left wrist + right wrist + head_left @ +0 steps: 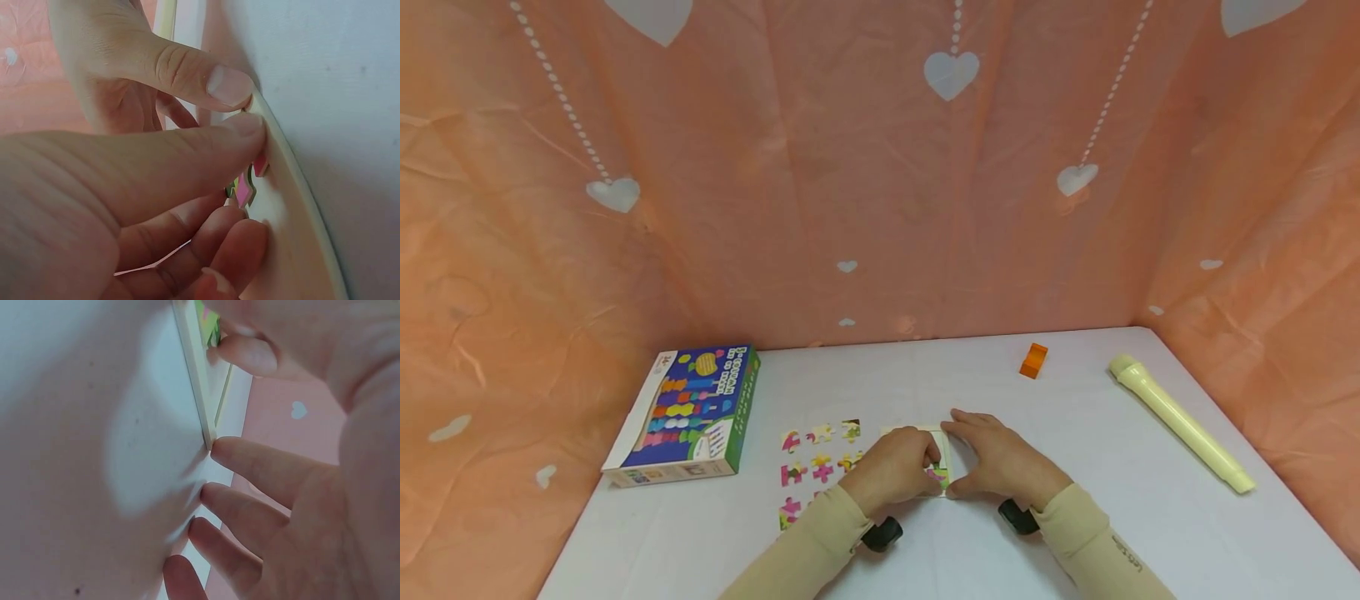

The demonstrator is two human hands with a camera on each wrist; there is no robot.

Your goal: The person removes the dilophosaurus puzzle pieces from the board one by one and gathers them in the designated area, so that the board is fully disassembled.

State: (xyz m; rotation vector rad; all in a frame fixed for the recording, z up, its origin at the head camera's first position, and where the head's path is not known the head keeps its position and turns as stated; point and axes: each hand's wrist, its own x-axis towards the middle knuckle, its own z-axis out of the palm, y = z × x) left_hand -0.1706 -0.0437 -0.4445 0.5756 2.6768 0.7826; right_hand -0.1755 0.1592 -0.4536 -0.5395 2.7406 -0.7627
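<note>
A shallow, light-coloured puzzle tray [946,446] lies on the table, mostly covered by both hands. My left hand [887,467] reaches over it with fingers curled. In the left wrist view, its thumb and fingers pinch a pink and green puzzle piece [244,189] at the tray's near right corner. The right hand [1003,458] spans the tray's right side, thumb at the near corner beside the left thumb. Its index fingertip touches the far corner of the tray rim [197,381], fingers fairly straight. Left of the tray, loose jigsaw pieces [822,469] lie in rows, partly hidden by the left arm.
A colourful toy box [688,408] lies at the table's left. An orange block [1033,361] sits toward the back right, and a pale yellow tube [1180,421] lies along the right side. Peach cloth with white hearts [951,75] hangs around the white table [880,383].
</note>
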